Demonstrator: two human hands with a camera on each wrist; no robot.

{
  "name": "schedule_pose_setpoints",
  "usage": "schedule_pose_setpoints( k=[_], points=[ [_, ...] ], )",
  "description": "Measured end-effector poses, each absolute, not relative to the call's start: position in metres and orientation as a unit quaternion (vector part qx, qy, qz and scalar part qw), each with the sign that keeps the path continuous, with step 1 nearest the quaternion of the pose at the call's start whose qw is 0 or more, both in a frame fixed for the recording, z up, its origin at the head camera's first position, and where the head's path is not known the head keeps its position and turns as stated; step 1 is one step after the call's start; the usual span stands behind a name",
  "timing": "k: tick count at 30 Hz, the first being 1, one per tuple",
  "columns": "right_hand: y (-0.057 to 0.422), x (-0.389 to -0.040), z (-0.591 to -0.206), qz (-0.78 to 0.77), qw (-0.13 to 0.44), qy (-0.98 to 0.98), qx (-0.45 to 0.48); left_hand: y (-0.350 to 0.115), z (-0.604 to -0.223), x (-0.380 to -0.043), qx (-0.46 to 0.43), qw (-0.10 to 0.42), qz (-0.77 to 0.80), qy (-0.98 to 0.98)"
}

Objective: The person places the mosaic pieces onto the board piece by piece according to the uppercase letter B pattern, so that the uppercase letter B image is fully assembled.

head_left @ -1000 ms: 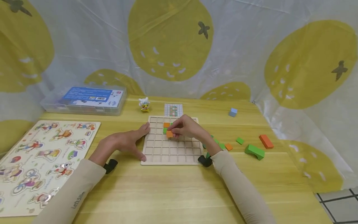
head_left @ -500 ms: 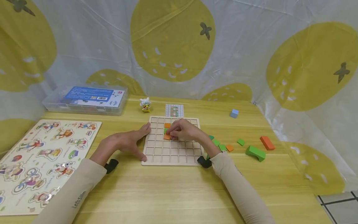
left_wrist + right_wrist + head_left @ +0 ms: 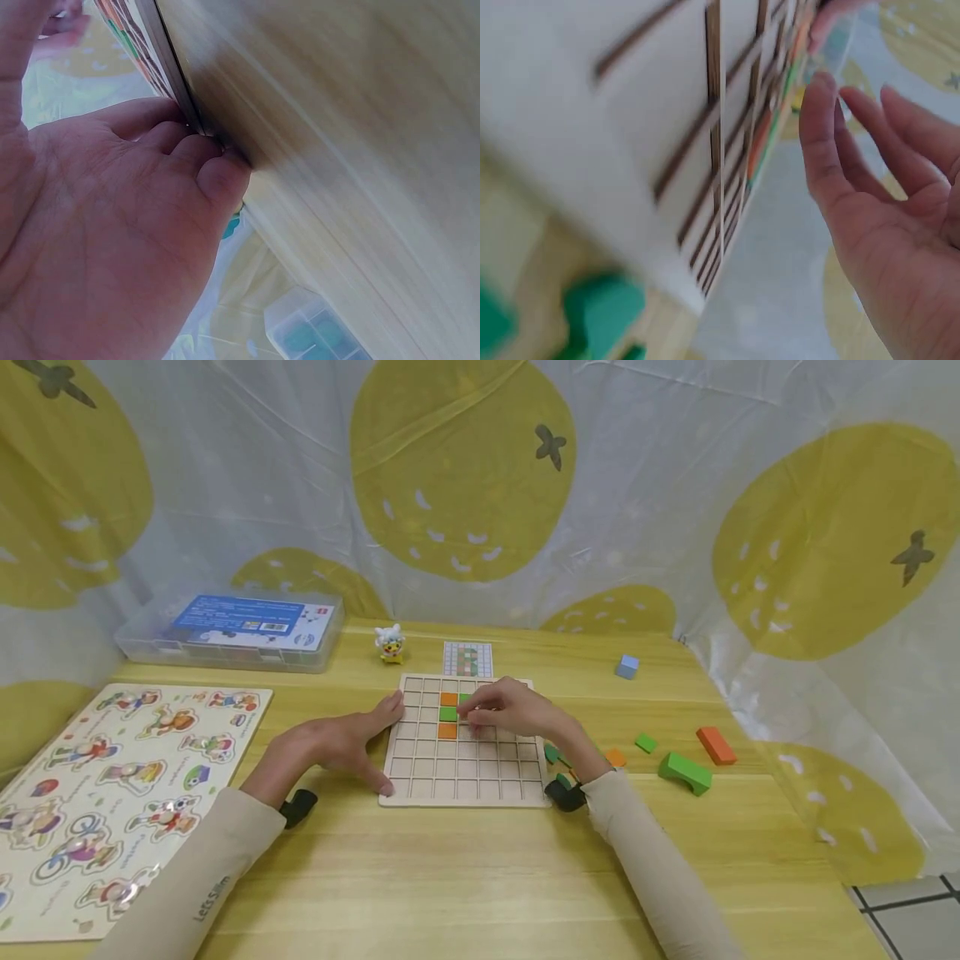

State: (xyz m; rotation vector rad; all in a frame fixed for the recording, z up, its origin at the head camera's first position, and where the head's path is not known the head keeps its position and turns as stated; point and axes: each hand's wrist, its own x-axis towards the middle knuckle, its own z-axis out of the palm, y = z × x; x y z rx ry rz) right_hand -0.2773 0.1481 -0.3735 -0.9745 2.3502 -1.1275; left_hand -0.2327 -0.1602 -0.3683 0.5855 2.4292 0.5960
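Observation:
A wooden grid board lies in the middle of the table. My left hand spans its left side, thumb at the near corner and fingers against the edge; the left wrist view shows those fingertips at the board's side. On the grid sit an orange tile, a green tile below it and another orange tile below that. Part of a second green tile shows beside my right hand. That hand hovers over the grid, and its fingers hold nothing in the right wrist view.
A printed pattern card and a small figurine stand behind the board. Right of it lie loose green and orange pieces, a green arch block, an orange block and a blue cube. A picture puzzle and plastic case occupy the left.
The orange tile my right hand was pinching now lies in the grid under the green one. That hand has let go and drawn back to the right. My left hand stays put.

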Motion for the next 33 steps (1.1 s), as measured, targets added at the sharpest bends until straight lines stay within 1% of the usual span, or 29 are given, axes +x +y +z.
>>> schedule_pose_setpoints(
  k=[3, 7, 12, 16, 24, 33],
  points=[
    [0.174, -0.277, -0.368, -0.410, 0.179, 0.826, -0.343, -0.161, -0.369, -0.232, 0.218, 0.282, 0.227, 0.906],
    [0.221, -0.273, -0.364, -0.426, 0.173, 0.827, -0.324, -0.159, -0.369, -0.232, 0.223, 0.282, 0.228, 0.905],
    [0.274, -0.265, -0.370, -0.425, 0.178, 0.836, -0.296, -0.158, -0.369, -0.233, 0.229, 0.283, 0.232, 0.902],
    [0.298, -0.265, -0.378, -0.416, 0.194, 0.837, -0.297, -0.160, -0.368, -0.232, 0.229, 0.284, 0.231, 0.902],
    [0.304, -0.271, -0.385, -0.387, 0.201, 0.845, -0.310, -0.164, -0.367, -0.231, 0.230, 0.283, 0.235, 0.901],
    [0.300, -0.266, -0.382, -0.358, 0.200, 0.872, -0.267, -0.162, -0.368, -0.231, 0.227, 0.281, 0.224, 0.905]
  ],
)
